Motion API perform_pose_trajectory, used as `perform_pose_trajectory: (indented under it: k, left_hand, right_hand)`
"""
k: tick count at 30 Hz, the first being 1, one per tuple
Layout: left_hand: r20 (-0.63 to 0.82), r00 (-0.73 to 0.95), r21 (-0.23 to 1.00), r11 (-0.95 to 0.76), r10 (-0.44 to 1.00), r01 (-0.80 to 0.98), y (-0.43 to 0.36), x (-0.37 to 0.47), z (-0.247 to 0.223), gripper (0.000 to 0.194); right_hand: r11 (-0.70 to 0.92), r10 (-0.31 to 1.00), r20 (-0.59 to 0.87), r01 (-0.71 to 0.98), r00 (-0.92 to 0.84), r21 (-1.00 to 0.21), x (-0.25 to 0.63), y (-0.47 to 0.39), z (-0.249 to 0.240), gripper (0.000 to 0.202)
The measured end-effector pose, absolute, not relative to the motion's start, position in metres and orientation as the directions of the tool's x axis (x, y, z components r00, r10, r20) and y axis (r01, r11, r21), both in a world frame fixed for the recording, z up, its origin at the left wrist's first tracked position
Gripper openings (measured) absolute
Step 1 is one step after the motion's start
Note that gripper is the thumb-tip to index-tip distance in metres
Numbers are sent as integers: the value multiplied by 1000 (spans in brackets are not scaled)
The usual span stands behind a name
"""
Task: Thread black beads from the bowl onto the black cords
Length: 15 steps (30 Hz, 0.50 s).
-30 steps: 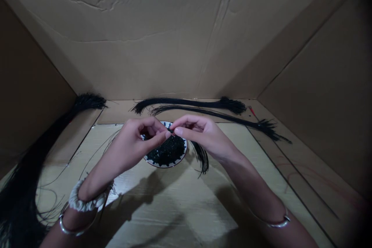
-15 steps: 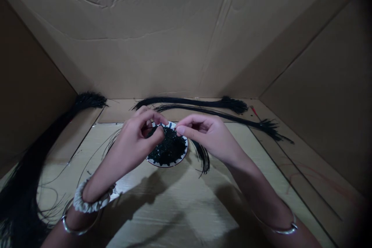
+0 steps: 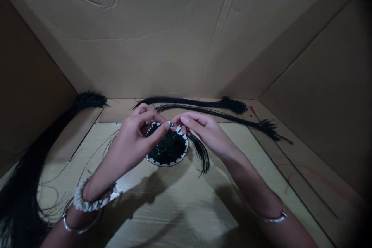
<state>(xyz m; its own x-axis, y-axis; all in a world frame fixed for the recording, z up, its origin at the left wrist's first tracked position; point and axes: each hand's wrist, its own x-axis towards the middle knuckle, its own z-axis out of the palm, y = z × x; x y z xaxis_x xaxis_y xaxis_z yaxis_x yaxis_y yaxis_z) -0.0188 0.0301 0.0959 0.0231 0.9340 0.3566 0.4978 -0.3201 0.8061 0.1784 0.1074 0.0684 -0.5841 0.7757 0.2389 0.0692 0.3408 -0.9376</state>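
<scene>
A white plate with a patterned rim (image 3: 184, 152) holds a heap of small dark pieces (image 3: 167, 145). Above its far edge, my left hand (image 3: 136, 131) pinches a thin dark strand between thumb and index finger. My right hand (image 3: 207, 131) is close beside it on the right, thumb and index finger pressed together on the same strand, as far as I can see. Something tiny and dark sits at the left fingertips, too small to name. A bundle of black strands (image 3: 202, 155) fans out below my right hand, its other end hidden behind the plate and hands.
Two long black bundles (image 3: 186, 102) (image 3: 232, 117) lie along the far side. A thick black bundle (image 3: 43, 151) runs down the left. Cardboard walls (image 3: 162, 46) rise on three sides. A small red-handled tool (image 3: 253, 111) lies at the right.
My hands have come closer together. The left thumb has shifted right, nearly meeting the right fingers, and the right fingers have spread slightly over the plate's far rim.
</scene>
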Motion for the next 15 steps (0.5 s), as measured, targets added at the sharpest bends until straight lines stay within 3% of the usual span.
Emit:
perform_pose_trajectory:
  k: [2,5,8,11,15]
  left_hand:
    - [359,6,815,-316,933,485,29,-19,97,15]
    - [358,-7,826,-313,934,469,28,-19,99,15]
    - [366,-11,828,-320,931,461,27,-19,99,15]
    - [359,-9,829,-315,933,463,26,-19,100,15]
    - [371,-8,824,-326,928,463,26,-19,101,13]
  right_hand:
    - [443,758,211,250,-618,-861,176,116,53,26]
    - [611,746,133,590,-653,-528,173,126,25,21]
    - [657,738,42,701,-674,-278,169,129,5,33]
    - [662,735,1,718,-678,-215,165,131,-2,23]
    - [645,750,17,726,-661,-239,163,136,-5,19]
